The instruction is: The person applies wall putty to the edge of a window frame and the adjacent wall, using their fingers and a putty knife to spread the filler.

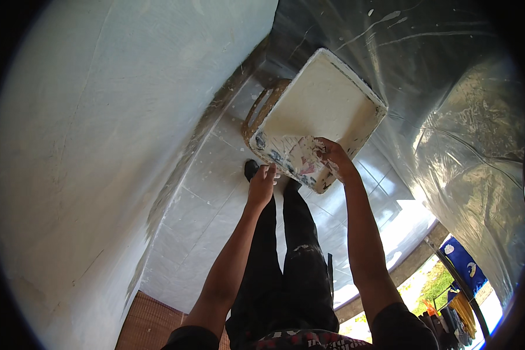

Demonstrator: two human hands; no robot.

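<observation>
A rectangular tray (356, 83) with a paint-crusted rim stands in front of me, holding smooth off-white paint (318, 96). Over its near end, my right hand (334, 158) pinches a thin, crumpled, paint-smeared sheet (299, 153); whether it is plastic or cloth I cannot tell. Whitish paint marks the fingers of that hand. Beside the tray's near left corner is my left hand (262, 185), its fingers curled closed and whitish at the tips. What they hold, if anything, is too small to make out. Dark smears show along the tray's near end.
Under the tray, a brown wooden stool or chair (261, 108) partly shows. A pale wall (116, 116) rises on the left. Clear plastic sheeting (449, 128) hangs on the right. Light tiles (201, 210) cover the floor, and assorted items (458, 318) lie at lower right.
</observation>
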